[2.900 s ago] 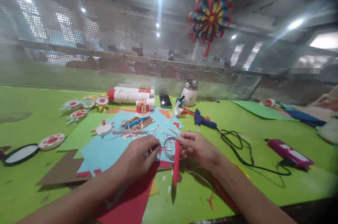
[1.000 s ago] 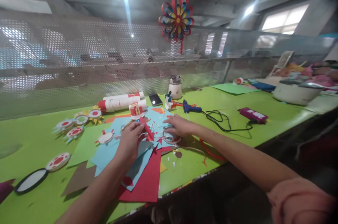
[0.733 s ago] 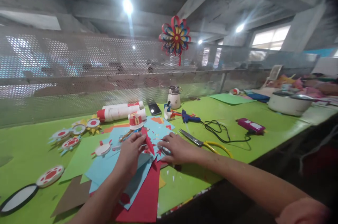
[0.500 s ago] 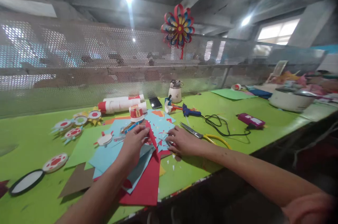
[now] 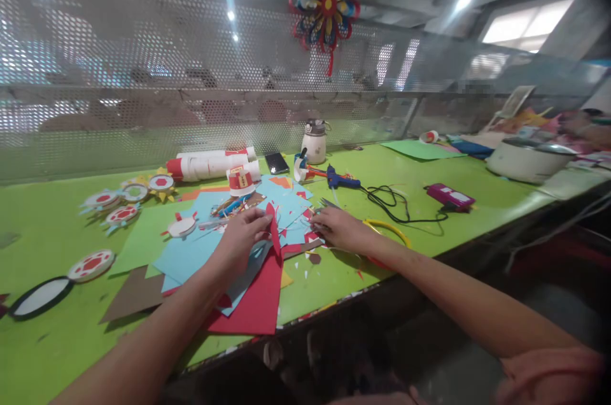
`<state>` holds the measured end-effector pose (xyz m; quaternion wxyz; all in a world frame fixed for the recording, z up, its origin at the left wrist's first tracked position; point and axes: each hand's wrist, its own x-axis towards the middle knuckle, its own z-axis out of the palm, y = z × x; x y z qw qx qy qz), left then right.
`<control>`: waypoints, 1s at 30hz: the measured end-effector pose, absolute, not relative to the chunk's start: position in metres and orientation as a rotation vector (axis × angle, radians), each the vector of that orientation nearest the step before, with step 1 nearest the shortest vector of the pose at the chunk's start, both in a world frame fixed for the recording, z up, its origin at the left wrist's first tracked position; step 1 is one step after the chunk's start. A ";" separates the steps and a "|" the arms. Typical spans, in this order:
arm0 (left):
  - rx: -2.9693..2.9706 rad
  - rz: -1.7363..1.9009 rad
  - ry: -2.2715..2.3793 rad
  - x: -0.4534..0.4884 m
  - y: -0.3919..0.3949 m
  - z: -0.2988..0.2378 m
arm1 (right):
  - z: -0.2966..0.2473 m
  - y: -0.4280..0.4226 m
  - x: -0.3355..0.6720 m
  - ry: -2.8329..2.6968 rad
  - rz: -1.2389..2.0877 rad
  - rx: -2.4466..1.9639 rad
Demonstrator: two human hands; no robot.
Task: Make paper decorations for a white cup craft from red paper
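My left hand [image 5: 245, 233] is closed on a narrow, pointed piece of red paper [image 5: 273, 230], held upright between thumb and fingers. Beneath it lie light blue paper sheets [image 5: 184, 260] and a red sheet [image 5: 260, 303]. My right hand [image 5: 337, 228] is low over the table among small paper scraps, its fingers curled and drawn together; what they hold, if anything, is hidden. Scissors with yellow handles [image 5: 392, 230] lie behind that hand, which partly covers them. A blue pen-like tool [image 5: 235, 206] rests on the papers beyond my left hand.
A blue glue gun [image 5: 341, 178] and its black cord lie behind the scissors, near a purple box [image 5: 449, 197]. Paper cups [image 5: 241, 181], a phone [image 5: 277, 163] and a bottle [image 5: 314, 141] stand or lie along the mesh screen. Decorated discs [image 5: 91, 265] are on the left.
The camera view has tilted down. My right hand has moved slightly away from me toward the scissors, and its fingers are drawn closer together. The red paper piece stays in my left hand.
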<state>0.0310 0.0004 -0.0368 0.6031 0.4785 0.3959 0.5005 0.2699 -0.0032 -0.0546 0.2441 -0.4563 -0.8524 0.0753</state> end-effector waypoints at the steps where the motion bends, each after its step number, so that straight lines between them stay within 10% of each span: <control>1: 1.116 1.150 0.922 0.031 0.000 -0.037 | -0.055 -0.002 0.270 -2.268 0.253 -1.251; 15: 1.183 1.136 0.906 0.032 0.001 -0.040 | -0.022 0.002 0.265 -1.774 0.830 -1.231; 30: 1.157 1.139 0.910 0.032 0.002 -0.041 | 0.021 0.054 0.261 -2.321 0.360 -1.395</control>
